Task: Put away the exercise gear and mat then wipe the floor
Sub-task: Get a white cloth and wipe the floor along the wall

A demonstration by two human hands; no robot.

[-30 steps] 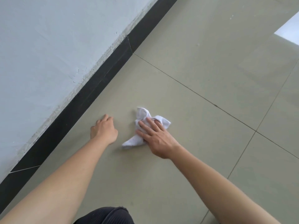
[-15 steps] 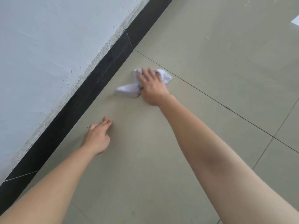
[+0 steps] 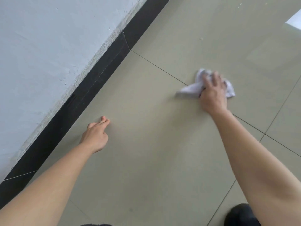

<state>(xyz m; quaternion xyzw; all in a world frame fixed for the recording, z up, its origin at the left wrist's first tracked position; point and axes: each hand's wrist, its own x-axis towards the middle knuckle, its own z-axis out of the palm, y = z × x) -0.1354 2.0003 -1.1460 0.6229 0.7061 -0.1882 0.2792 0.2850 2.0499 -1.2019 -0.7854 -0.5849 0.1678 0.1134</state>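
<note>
A crumpled white cloth (image 3: 190, 89) lies on the grey-green tiled floor (image 3: 146, 160), right of centre, across a tile joint. My right hand (image 3: 212, 97) presses down on it with fingers spread over the top, arm stretched forward. My left hand (image 3: 96, 134) rests on the floor closer to the wall, fingers curled together with the tips touching the tile, holding nothing. No exercise gear or mat is in view.
A pale wall (image 3: 48, 54) with a black skirting board (image 3: 97, 82) runs diagonally along the left. A bright patch of light (image 3: 294, 22) falls on the floor at the far right. A dark rounded shape (image 3: 239, 216) sits at the bottom right edge.
My right hand has swept the cloth away from the skirting board, to the right and slightly nearer. The left hand stays planted on the floor in about the same spot.
</note>
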